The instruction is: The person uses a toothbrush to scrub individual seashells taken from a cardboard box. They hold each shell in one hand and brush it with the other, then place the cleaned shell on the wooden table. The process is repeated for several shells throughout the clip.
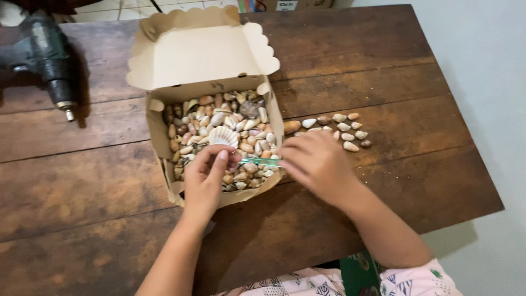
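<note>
An open brown cardboard box (160, 147) with a scalloped lid (200, 52) sits on a dark wooden table (82, 186). It is full of several small seashells, with a white fan-shaped shell (223, 135) lying on top. My left hand (205, 178) hovers over the box's near edge, its fingers pinched on the shells and on one end of thin green tweezers (257, 161). My right hand (316, 164) grips the other end of the tweezers at the box's right wall. Several loose shells (342, 131) lie in rows on the table just beyond my right hand.
A dark green power drill (46, 57) lies at the table's far left. The table's right edge (466, 109) borders a pale floor. Cardboard boxes stand beyond the far edge.
</note>
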